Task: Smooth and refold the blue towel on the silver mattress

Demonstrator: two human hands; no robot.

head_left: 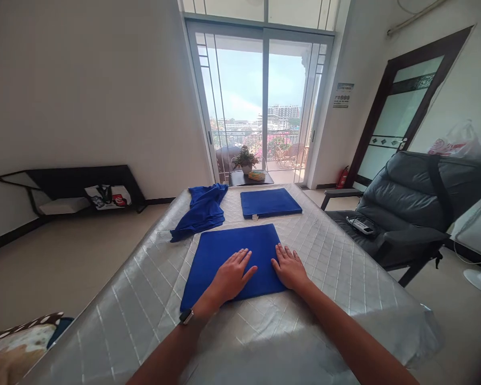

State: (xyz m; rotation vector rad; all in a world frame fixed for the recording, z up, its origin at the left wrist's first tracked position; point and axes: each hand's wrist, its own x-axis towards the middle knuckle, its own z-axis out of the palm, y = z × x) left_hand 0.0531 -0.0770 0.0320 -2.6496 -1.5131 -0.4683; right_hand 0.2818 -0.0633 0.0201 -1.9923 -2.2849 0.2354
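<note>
A folded blue cloth (220,251) lies flat in front of me on the covered mattress (336,267). My left hand (233,274) rests on the cloth near its middle, fingers stretched out and thumb apart. At the cloth's right edge lies my right hand (291,267), flat with its fingers extended, partly on the cloth. Just beyond is a second folded blue cloth (270,203), with a small white tag at its near edge. To its left sits a crumpled blue cloth (204,208), loosely bunched. Neither hand grips anything.
On the right stands a dark reclining chair (409,198) with a device (361,225) on its seat. A small table with a potted plant (246,159) is past the mattress's far end, before sliding glass doors. An animal (20,347) lies on the floor at lower left.
</note>
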